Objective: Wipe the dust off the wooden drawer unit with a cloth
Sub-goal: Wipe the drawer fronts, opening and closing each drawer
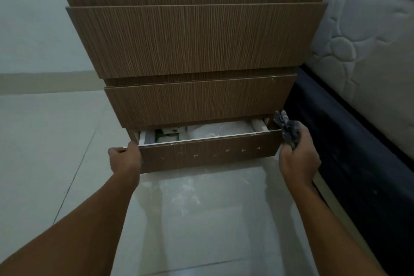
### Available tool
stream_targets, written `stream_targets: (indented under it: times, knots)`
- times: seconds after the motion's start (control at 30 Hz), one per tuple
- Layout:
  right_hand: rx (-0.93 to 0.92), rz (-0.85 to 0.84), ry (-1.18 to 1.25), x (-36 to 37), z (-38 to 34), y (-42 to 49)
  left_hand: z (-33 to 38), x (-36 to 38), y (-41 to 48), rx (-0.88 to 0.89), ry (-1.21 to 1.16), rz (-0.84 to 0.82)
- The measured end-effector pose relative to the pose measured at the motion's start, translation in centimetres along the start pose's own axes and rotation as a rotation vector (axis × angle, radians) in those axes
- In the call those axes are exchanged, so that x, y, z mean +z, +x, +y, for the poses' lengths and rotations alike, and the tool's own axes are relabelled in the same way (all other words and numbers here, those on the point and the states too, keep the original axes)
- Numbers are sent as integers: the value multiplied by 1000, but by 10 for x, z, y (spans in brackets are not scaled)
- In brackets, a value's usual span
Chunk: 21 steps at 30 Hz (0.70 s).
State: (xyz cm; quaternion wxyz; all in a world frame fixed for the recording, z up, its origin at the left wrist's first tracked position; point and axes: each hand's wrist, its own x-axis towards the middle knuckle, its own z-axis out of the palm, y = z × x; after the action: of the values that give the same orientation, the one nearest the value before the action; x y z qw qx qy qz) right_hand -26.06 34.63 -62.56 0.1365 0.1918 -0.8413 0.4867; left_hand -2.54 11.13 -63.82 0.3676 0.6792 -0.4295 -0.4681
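A brown wooden drawer unit (192, 40) with striped grain stands on the floor in front of me. Its bottom drawer (208, 155) is pulled partly out, and white and green items show inside. My left hand (124, 159) grips the left end of that drawer's front panel. At the right end, my right hand (299, 157) is closed around a dark checked cloth (287, 127), which bunches up above my fingers beside the drawer's corner. The upper drawers are closed.
A white quilted mattress (363, 56) on a dark bed base (349, 159) runs close along the unit's right side. Glossy pale floor tiles (201, 219) lie below the drawer. A pale wall (38, 18) with a skirting strip is on the left.
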Motion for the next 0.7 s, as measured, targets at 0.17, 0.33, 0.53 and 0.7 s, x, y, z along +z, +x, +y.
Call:
stream_targets:
  times: [0.17, 0.33, 0.53, 0.7]
  knots:
    - [-247, -174, -164, 8, -7, 13, -3, -10, -8, -32, -23, -34]
    - [-146, -537, -329, 12, -13, 26, -6, -15, -1, -61, -29, -80]
    - [-206, -454, -231, 33, -11, 13, -8, -14, 0, -65, -46, -80]
    - [-369, -472, -153, 60, -28, -17, -10, -14, 1, -57, -48, -73]
